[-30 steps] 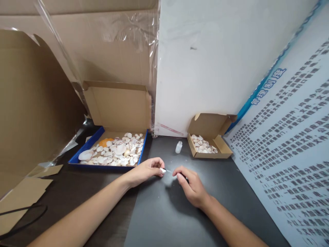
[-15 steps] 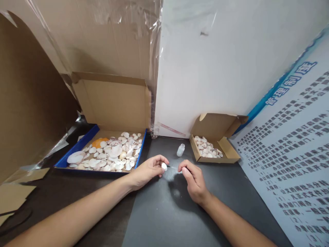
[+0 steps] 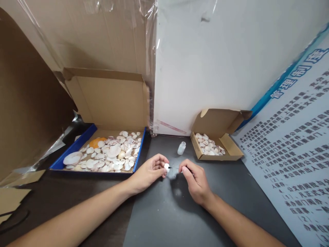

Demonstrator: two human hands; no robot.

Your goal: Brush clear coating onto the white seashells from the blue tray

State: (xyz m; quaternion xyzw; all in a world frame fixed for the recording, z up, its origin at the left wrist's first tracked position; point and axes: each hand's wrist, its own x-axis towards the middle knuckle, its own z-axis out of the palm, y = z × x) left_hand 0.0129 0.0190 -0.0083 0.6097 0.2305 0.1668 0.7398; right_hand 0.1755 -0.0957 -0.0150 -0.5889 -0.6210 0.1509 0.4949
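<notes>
Shells (image 3: 113, 151) lie in a blue-edged box (image 3: 76, 146), ten o'clock from the left hand (image 3: 151, 171), whose thumb and fingers pinch a white shell (image 3: 167, 167). From this shell: brush (image 3: 170, 167) tip, three o'clock; bottle (image 3: 181, 149), one o'clock; right hand (image 3: 194, 180), fingers pinching the brush, about four o'clock; smaller box (image 3: 230, 145), two o'clock.

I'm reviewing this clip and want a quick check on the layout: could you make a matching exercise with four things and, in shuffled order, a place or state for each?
1. Blue-sided box
2. Small brown box
3. Little bottle
4. Left hand

A. Pinching a small white piece
B. Nearest the printed sign
C. On the grey mat, between the boxes
D. Has an orange piece among pale shells

Pairs: 1-D, 2-B, 3-C, 4-A
</notes>
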